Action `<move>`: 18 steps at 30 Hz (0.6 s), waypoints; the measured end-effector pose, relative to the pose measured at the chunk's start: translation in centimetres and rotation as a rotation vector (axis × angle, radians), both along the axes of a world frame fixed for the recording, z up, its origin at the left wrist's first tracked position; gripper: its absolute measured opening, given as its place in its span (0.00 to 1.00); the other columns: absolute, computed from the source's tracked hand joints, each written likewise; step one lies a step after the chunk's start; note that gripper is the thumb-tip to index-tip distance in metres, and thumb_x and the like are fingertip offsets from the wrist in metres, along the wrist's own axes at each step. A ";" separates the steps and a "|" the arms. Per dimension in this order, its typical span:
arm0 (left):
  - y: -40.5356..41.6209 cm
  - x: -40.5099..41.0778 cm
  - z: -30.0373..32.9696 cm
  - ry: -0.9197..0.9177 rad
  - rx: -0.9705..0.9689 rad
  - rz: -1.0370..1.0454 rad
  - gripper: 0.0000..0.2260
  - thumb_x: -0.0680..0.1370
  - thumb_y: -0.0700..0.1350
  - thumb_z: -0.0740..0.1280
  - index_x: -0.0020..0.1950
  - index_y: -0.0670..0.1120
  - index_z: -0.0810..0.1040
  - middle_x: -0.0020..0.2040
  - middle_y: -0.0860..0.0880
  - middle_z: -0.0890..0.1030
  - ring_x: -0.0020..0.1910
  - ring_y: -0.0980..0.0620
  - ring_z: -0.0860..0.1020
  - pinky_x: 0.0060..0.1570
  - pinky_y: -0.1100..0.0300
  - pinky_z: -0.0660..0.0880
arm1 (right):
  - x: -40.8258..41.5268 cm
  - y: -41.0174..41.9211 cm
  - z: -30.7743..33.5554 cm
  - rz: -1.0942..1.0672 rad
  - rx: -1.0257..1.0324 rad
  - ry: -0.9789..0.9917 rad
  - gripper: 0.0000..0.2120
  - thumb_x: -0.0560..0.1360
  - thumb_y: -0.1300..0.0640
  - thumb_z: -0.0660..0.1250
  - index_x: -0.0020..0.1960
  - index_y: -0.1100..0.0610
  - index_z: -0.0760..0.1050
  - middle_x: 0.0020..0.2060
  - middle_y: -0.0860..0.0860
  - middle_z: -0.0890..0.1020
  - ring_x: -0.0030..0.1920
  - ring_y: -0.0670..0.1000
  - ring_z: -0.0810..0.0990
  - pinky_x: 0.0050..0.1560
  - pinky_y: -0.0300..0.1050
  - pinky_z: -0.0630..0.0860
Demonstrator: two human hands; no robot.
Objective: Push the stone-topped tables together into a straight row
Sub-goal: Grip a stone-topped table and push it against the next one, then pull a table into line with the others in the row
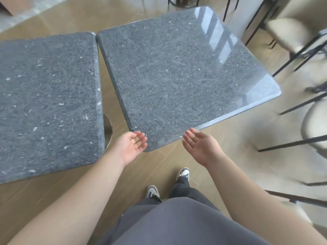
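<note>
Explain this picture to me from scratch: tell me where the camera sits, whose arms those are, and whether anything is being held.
There is one picture, taken by a camera worn on a person's head, looking forward and down. No machine is involved: the two bare arms belong to the wearer. The left hand and right hand are both open, palms turned inward, at the near corner of the right stone-topped table, gripping nothing. The left stone-topped table stands beside it. The two almost meet at the far corners, but a wedge-shaped gap opens toward the person, so they are not in a straight row. Nothing lies on either top. Chairs stand at the right, and the person's shoes show below.
</note>
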State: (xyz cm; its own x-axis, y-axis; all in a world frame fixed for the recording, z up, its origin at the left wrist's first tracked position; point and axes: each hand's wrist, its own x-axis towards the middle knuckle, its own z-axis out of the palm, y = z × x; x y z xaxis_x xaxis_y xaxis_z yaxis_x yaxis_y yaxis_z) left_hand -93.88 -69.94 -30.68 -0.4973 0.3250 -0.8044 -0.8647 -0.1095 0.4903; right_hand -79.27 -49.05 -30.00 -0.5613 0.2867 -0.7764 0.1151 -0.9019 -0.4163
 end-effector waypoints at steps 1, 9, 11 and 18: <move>0.4 0.1 0.7 0.014 0.007 -0.010 0.09 0.81 0.36 0.54 0.50 0.42 0.74 0.46 0.44 0.79 0.48 0.46 0.78 0.52 0.51 0.75 | 0.6 0.7 0.6 -0.017 0.014 0.000 0.17 0.83 0.61 0.57 0.70 0.62 0.69 0.63 0.58 0.78 0.59 0.56 0.79 0.59 0.52 0.75; 10.4 2.6 2.5 0.034 0.072 -0.108 0.09 0.80 0.37 0.55 0.49 0.41 0.75 0.45 0.44 0.79 0.46 0.47 0.79 0.48 0.51 0.76 | 6.1 10.4 1.4 -0.150 0.056 -0.019 0.10 0.81 0.62 0.57 0.58 0.60 0.76 0.50 0.55 0.79 0.47 0.53 0.80 0.53 0.49 0.77; 14.8 3.5 2.5 0.031 0.074 -0.132 0.09 0.80 0.37 0.55 0.49 0.41 0.75 0.45 0.44 0.79 0.46 0.47 0.79 0.48 0.51 0.75 | 7.4 14.1 1.2 -0.187 0.060 -0.036 0.10 0.81 0.62 0.57 0.58 0.60 0.75 0.47 0.55 0.79 0.44 0.53 0.80 0.52 0.49 0.77; 32.0 8.4 3.1 -0.005 0.092 -0.167 0.09 0.80 0.36 0.55 0.48 0.41 0.75 0.43 0.44 0.79 0.44 0.47 0.78 0.47 0.52 0.75 | 12.0 28.0 2.3 -0.184 0.111 -0.086 0.10 0.79 0.64 0.57 0.57 0.62 0.75 0.41 0.55 0.80 0.40 0.53 0.79 0.52 0.49 0.77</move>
State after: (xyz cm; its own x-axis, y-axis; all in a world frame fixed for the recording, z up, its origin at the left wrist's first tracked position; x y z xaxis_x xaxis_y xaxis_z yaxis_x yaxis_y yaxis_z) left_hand -85.45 -37.98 -27.62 -0.4265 0.4746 -0.7700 -0.8769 -0.0083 0.4806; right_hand -67.25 -21.06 -27.70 -0.4252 0.4644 -0.7769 -0.0078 -0.8602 -0.5099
